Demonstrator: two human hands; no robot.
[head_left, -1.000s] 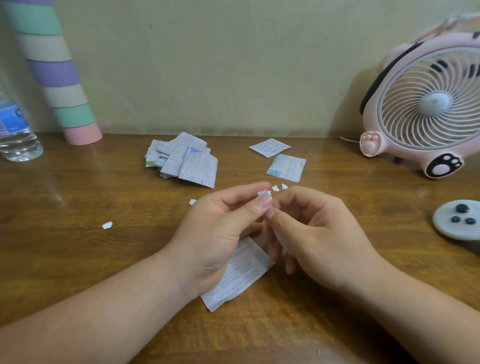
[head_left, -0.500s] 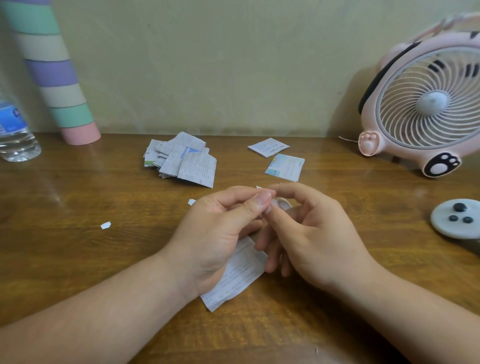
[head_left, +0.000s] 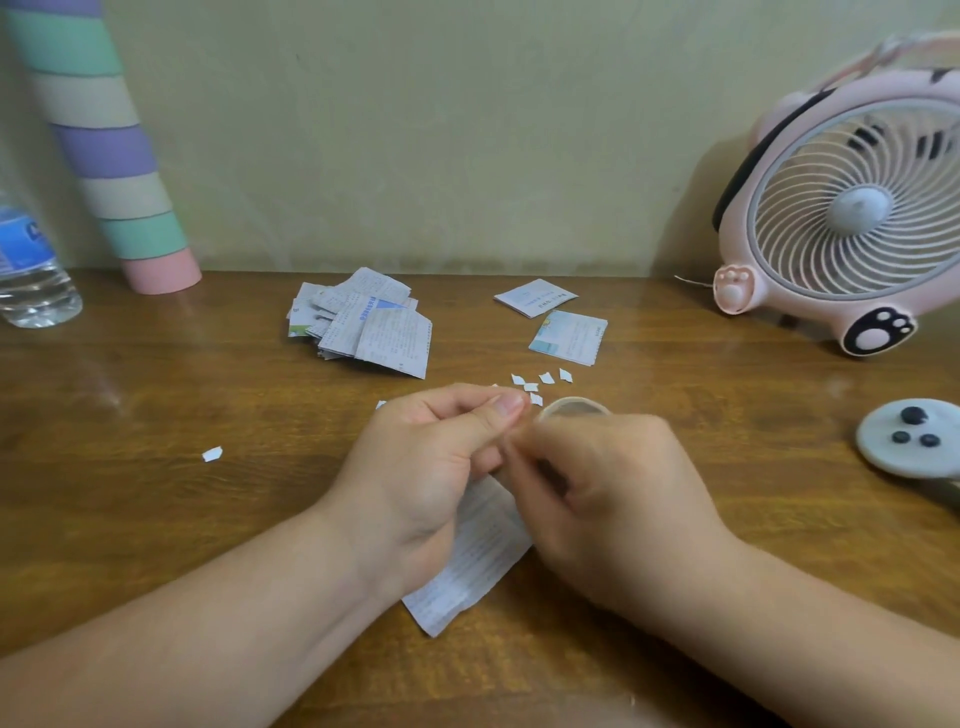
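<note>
Left hand (head_left: 415, 467) sits at the centre of the view with its fingers curled and its thumb pressed flat against the side of the forefinger, pinching the upper end of the printed paper strip (head_left: 478, 561). That strip comes out from under the palm and slants toward 6 o'clock, its lower end lying on the wooden table (head_left: 156, 519).

Touching the left fingertips from 3 o'clock, the right hand (head_left: 613, 499) is blurred; its fingers are bent toward the pinch, but I cannot tell whether they grip anything. Just past its knuckles, at 12 o'clock, the rim of a clear tape roll (head_left: 571, 406) shows.

Near the roll, still toward 12 o'clock, lies a cluster of small white scraps (head_left: 530, 387). One lone scrap (head_left: 212, 453) lies well apart at 9 o'clock.

Farther back, a heap of printed paper pieces (head_left: 369, 322) sits at 11 o'clock and two folded leaflets (head_left: 569, 338) at 1 o'clock. A pink fan (head_left: 852, 208) stands at 2 o'clock, with a grey round pad (head_left: 909, 441) bearing dark buttons at 3 o'clock. At 10 o'clock a water bottle (head_left: 31, 270) stands beside a striped tube (head_left: 104, 156) that leans against the wall.
</note>
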